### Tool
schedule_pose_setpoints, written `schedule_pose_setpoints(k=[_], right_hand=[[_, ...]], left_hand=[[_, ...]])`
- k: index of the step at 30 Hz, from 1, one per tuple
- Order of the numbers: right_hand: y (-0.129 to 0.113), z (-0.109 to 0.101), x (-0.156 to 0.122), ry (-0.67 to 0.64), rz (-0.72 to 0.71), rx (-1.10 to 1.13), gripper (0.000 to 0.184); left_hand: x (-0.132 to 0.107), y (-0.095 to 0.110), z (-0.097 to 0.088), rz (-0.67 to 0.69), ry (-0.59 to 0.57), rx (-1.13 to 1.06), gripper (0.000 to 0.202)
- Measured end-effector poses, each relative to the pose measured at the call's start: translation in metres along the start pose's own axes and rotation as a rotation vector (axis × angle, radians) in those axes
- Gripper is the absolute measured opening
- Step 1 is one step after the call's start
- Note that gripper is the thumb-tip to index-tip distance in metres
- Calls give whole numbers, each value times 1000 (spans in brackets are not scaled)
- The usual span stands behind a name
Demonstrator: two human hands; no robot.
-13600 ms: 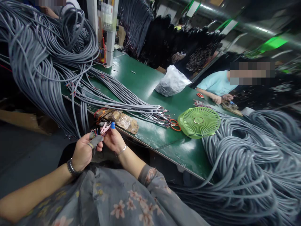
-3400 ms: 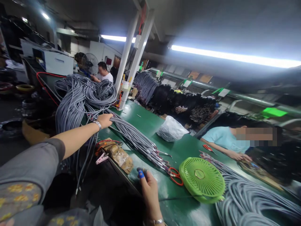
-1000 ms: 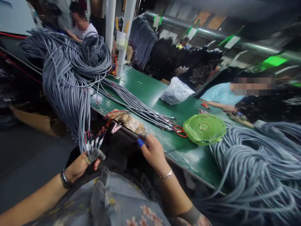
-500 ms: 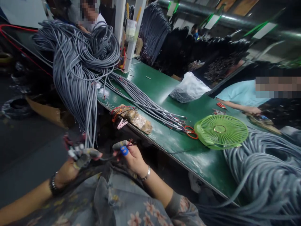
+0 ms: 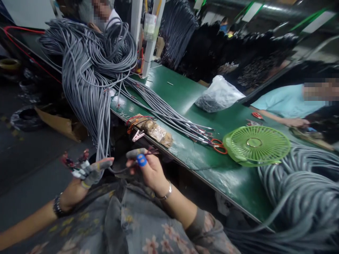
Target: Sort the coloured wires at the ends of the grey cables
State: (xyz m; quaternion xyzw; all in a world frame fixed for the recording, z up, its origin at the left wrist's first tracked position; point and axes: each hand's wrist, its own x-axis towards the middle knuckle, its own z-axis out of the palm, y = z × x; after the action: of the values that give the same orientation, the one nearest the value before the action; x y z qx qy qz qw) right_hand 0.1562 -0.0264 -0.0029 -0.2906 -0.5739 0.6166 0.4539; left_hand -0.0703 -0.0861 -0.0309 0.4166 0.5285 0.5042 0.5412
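Observation:
My left hand [image 5: 79,181] is closed round a bunch of grey cable ends [image 5: 79,168] whose stripped coloured wires fan out to the upper left. These cables hang down from a big grey cable heap [image 5: 87,67] on the table's left end. My right hand [image 5: 148,169], with a blue cap on one fingertip and a grey one on another, pinches one cable end with thin dark red wires [image 5: 148,152] sticking out to the right. Both hands are in front of my lap, below the table edge.
A green table [image 5: 182,102] carries a row of laid-out grey cables [image 5: 169,118], a taped brown block [image 5: 153,130] with a pink clip [image 5: 138,135], orange scissors [image 5: 218,146], a green fan [image 5: 256,144] and a plastic bag [image 5: 218,95]. Another cable heap [image 5: 299,197] fills the right. A person in light blue sits opposite.
My left hand has lifted and turned the cable bunch so its wires point up-left. My right hand took one cable end from it and drew it to the right.

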Motion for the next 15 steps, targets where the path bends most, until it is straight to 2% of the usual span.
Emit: schedule_pose_setpoints(k=[3,5,8,9,10,12,13,15], right_hand=[[-9,23,15,-203,-24,7,57],[-7,28,21,-264,-33,-10,54],[15,21,25,-178,-78,-120,41],[26,18,25,-102,-106,-209,34],[37,15,26,-85,-123,-324,26],[59,13,29,-218,-145,-578,21],[68,14,31,-344,-183,-691,26],[80,18,35,-504,-271,-886,32]], left_hand=[[5,0,15,75,-81,119,45],[8,1,15,91,-119,162,40],[10,10,11,106,-142,2,50],[10,15,11,134,-121,-112,52],[10,21,10,145,-91,-215,47],[10,32,12,167,-43,-334,42],[10,36,14,166,-19,-353,42],[9,40,18,159,20,-369,42]])
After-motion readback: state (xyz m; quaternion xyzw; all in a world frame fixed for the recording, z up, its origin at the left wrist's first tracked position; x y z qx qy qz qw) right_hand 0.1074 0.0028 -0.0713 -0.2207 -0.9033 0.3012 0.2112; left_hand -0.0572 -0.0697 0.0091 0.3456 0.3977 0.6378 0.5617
